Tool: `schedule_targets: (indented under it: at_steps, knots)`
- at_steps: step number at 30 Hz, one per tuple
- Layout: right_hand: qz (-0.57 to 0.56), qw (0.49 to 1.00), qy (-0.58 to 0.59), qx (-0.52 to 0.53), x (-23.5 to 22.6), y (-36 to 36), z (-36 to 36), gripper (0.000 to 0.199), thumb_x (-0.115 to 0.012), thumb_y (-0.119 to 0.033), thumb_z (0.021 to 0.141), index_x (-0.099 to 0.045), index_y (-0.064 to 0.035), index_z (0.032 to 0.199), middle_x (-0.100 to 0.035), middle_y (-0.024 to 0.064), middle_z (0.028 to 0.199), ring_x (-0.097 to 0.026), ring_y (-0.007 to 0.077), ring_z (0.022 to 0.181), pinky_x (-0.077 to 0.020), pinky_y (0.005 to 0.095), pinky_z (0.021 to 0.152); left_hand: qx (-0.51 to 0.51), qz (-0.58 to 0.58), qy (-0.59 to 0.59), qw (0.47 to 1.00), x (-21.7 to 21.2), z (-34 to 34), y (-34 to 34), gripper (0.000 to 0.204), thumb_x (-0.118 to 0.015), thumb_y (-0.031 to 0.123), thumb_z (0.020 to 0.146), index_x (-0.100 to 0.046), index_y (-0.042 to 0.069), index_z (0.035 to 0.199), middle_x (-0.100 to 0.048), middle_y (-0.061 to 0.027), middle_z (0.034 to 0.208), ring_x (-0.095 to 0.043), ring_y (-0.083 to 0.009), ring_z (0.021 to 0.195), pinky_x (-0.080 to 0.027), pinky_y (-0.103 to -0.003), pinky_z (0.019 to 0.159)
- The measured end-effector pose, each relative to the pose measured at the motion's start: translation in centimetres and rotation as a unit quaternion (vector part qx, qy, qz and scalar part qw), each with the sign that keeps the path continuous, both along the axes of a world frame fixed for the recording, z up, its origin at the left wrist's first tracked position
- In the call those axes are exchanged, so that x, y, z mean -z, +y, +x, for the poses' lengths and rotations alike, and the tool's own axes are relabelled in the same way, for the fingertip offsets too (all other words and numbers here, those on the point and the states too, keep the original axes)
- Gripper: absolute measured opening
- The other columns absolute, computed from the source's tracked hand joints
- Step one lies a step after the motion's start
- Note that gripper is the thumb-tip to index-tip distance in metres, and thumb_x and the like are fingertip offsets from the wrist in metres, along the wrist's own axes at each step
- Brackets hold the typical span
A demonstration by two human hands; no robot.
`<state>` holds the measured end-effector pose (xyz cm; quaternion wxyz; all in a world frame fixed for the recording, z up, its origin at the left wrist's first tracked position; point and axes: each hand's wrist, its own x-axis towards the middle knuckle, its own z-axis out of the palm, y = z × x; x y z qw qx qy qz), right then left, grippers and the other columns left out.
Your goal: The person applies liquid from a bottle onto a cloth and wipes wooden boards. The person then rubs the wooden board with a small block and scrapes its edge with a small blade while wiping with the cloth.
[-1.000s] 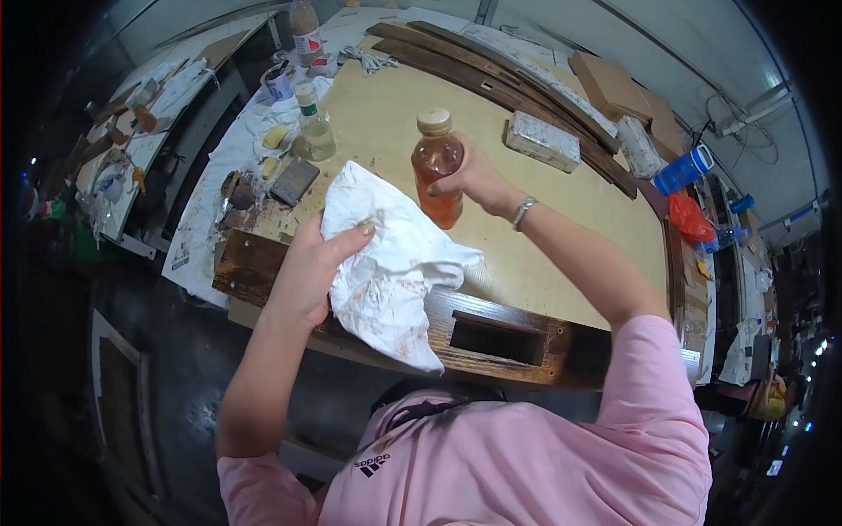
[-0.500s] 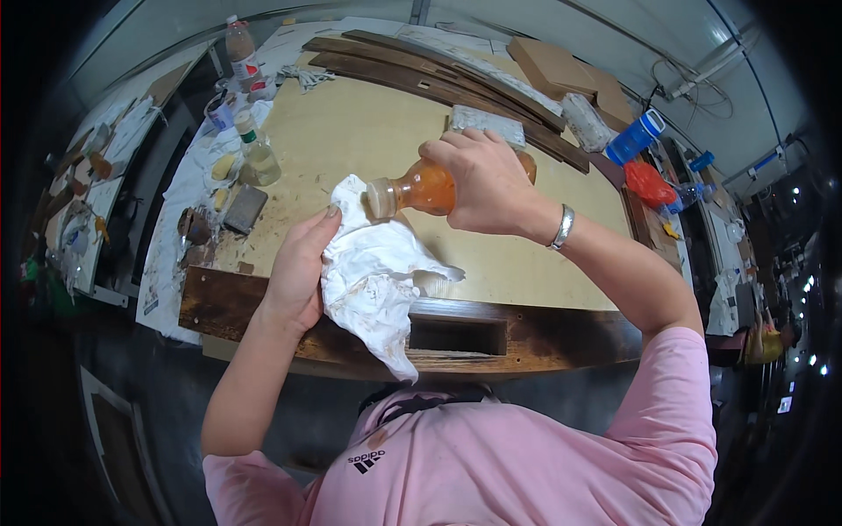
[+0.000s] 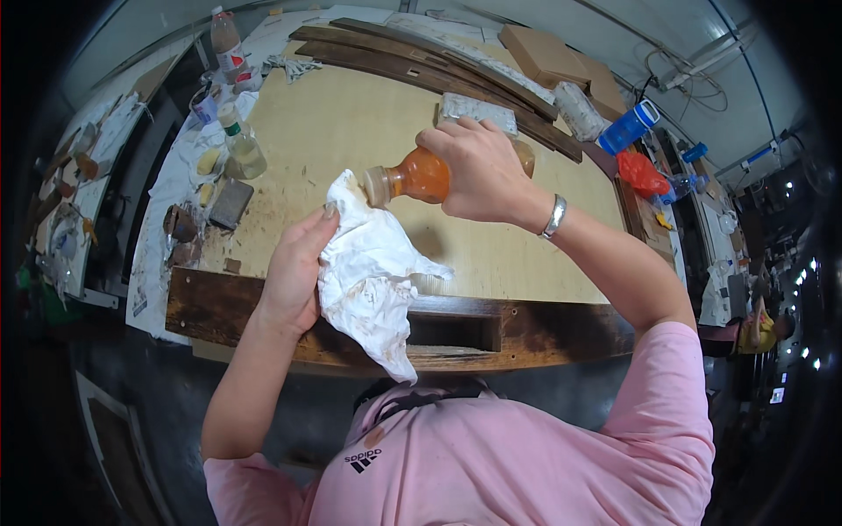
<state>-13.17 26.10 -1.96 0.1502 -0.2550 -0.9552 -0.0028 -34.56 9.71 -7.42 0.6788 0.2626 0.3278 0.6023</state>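
Observation:
My left hand (image 3: 296, 267) is closed on a crumpled white cloth (image 3: 364, 263), which hangs over the near edge of the bench. My right hand (image 3: 487, 171) grips a clear plastic bottle (image 3: 421, 178) holding orange-brown liquid. The bottle is tipped onto its side, its mouth pointing left against the upper part of the cloth, where a brownish stain shows. Below the cloth lies a dark-stained wooden piece (image 3: 561, 331) with a rectangular slot (image 3: 454, 331), along the near edge of the tabletop (image 3: 324, 123).
Dark wooden strips (image 3: 421, 66) lie across the far side. A grey block (image 3: 231, 203), a green-capped bottle (image 3: 243, 149) and a stained cup (image 3: 181, 224) stand at left. At right are a blue bottle (image 3: 627, 130) and a red plastic bag (image 3: 642, 174). Another person (image 3: 756, 329) is far right.
The view has shifted slightly, so the bench items appear a little further left and higher. Both hands keep their holds, the bottle still tipped against the cloth.

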Motion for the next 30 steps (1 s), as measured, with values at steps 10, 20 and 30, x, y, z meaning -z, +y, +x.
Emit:
schedule_targets:
  at_steps: [10, 20, 30]
  knots:
    - [-0.414, 0.883, 0.204, 0.089, 9.5, 7.3, -5.5, 0.078, -0.095, -0.016, 0.054, -0.064, -0.0032, 0.124, -0.073, 0.0127, 0.111, -0.07, 0.0256, 0.104, -0.0546, 0.0367, 0.094, -0.025, -0.003, 0.046, 0.999, 0.1, 0.8, -0.6, 0.034, -0.051, 0.022, 0.111, -0.06, -0.006, 0.127, -0.072, -0.0104, 0.114, -0.071, -0.0152, 0.099, -0.057, -0.032, 0.088]
    - [-0.415, 0.888, 0.112, 0.164, 16.6, 10.2, -3.6, 0.072, -0.095, -0.025, 0.064, -0.063, 0.0035, 0.122, -0.07, 0.0203, 0.123, -0.068, 0.0337, 0.116, -0.0531, 0.0391, 0.102, -0.012, -0.006, 0.158, 0.987, 1.0, 0.9, -1.0, 0.032, -0.05, 0.02, 0.111, -0.062, -0.005, 0.127, -0.071, -0.0059, 0.11, -0.066, -0.0086, 0.095, -0.053, -0.026, 0.083]
    - [-0.237, 0.963, 0.121, 0.048, 2.3, -10.3, 20.7, 0.064, -0.079, -0.026, 0.084, -0.057, 0.0061, 0.134, -0.061, 0.0243, 0.135, -0.057, 0.0393, 0.127, -0.0453, 0.0444, 0.11, -0.061, -0.032, 0.36, 0.931, -3.2, 3.7, 0.5, 0.033, -0.053, 0.01, 0.105, -0.061, -0.008, 0.132, -0.068, -0.0098, 0.12, -0.065, -0.0155, 0.111, -0.05, -0.03, 0.098]
